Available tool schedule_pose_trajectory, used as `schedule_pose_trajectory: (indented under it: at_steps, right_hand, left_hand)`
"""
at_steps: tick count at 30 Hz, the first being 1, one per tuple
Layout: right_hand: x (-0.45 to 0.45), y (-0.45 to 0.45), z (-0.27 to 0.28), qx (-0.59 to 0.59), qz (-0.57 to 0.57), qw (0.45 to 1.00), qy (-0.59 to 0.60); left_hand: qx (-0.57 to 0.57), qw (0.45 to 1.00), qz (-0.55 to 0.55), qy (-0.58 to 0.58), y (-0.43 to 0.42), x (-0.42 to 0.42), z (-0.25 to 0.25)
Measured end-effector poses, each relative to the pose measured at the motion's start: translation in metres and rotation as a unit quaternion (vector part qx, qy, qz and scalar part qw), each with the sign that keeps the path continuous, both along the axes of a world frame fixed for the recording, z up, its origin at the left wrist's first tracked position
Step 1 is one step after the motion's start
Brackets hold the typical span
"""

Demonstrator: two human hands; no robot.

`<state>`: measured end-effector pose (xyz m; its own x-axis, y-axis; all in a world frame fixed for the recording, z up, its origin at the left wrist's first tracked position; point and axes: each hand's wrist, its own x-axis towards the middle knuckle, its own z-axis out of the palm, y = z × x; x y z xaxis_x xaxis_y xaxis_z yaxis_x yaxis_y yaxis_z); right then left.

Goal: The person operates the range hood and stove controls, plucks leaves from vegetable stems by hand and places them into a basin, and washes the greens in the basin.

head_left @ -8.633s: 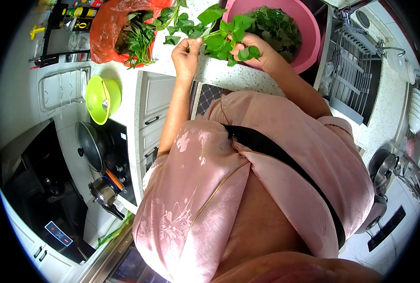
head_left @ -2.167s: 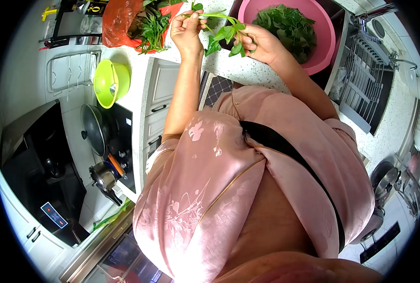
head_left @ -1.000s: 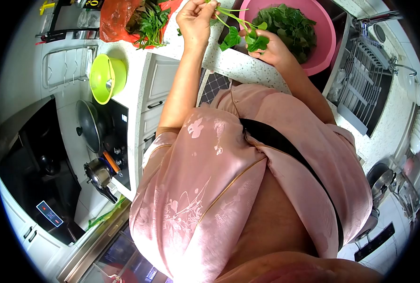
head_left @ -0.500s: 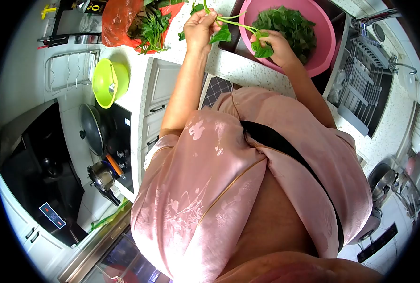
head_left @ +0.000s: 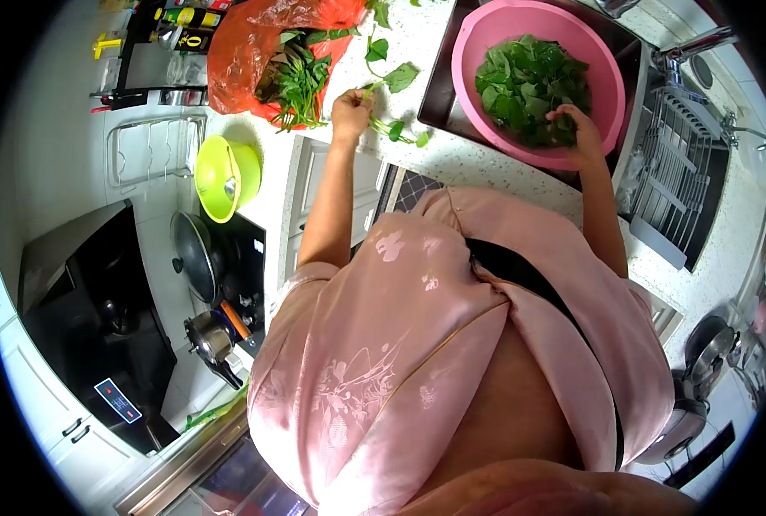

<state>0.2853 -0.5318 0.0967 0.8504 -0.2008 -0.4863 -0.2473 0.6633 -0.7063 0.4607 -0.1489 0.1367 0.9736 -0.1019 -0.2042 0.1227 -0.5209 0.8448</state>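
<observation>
Noting a shift at the pink basin: a half second ago both hands were on one leafy stem at the basin's near left; now they are well apart. Right hand has gone to the basin, fingertips at the near right edge of the loose green leaves. Its fingers are curled and partly spread; cannot tell whether any leaf is between them.

Left hand is over the speckled countertop, thumb and fingers pinched together on a leafy sprig. More leaves and pale stems lie near the pinch; cannot tell which are attached and which rest on the counter.

Position of greens: picked leaves inside the basin, which sits in the sink; stemmed greens in the open red plastic bag, just beside the left hand.

Interpretation: the parting of the hands reads as leaves being delivered to the basin while the left retains stem. Picking appears unfinished, judging by the sprig in hand and the greens in the bag.
</observation>
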Motion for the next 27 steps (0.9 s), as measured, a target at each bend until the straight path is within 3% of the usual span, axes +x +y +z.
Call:
schedule_pose_trajectory:
  at_steps: [6,9,11,14,16,18,19,22,24,27]
  right_hand:
    - [0.003,0.004,-0.015,-0.018,0.001,0.998,0.062]
    - [0.013,0.011,-0.009,-0.022,0.007,0.998,0.062]
    - [0.02,0.014,-0.006,-0.017,0.007,0.998,0.058]
    - [0.026,0.015,-0.005,-0.04,0.015,0.997,0.064]
    - [0.029,0.015,-0.009,-0.047,0.024,0.996,0.071]
    - [0.028,0.013,-0.018,-0.046,0.022,0.997,0.063]
    - [0.025,0.013,-0.021,-0.044,0.023,0.997,0.058]
    - [0.021,0.012,-0.022,-0.078,0.028,0.994,0.076]
    - [0.02,0.015,-0.018,-0.081,0.023,0.993,0.078]
    - [0.023,0.013,-0.015,-0.083,0.013,0.993,0.087]
  left_hand:
    - [0.133,0.986,0.093,-0.036,0.052,0.041,-0.007]
    - [0.228,0.969,0.09,-0.001,0.02,0.022,0.03]
    - [0.296,0.952,0.061,-0.049,0.029,0.028,-0.013]
    - [0.355,0.928,0.069,-0.089,0.003,0.025,-0.024]
    - [0.315,0.941,0.089,-0.084,-0.002,0.037,-0.023]
    - [0.187,0.973,0.133,-0.021,-0.007,0.055,-0.017]
    - [0.127,0.977,0.163,-0.044,-0.004,0.073,-0.033]
    - [0.143,0.981,0.127,-0.032,-0.023,0.11,-0.042]
    - [0.261,0.965,0.017,0.004,-0.04,0.121,-0.037]
    - [0.293,0.954,-0.047,-0.029,-0.061,0.127,-0.026]
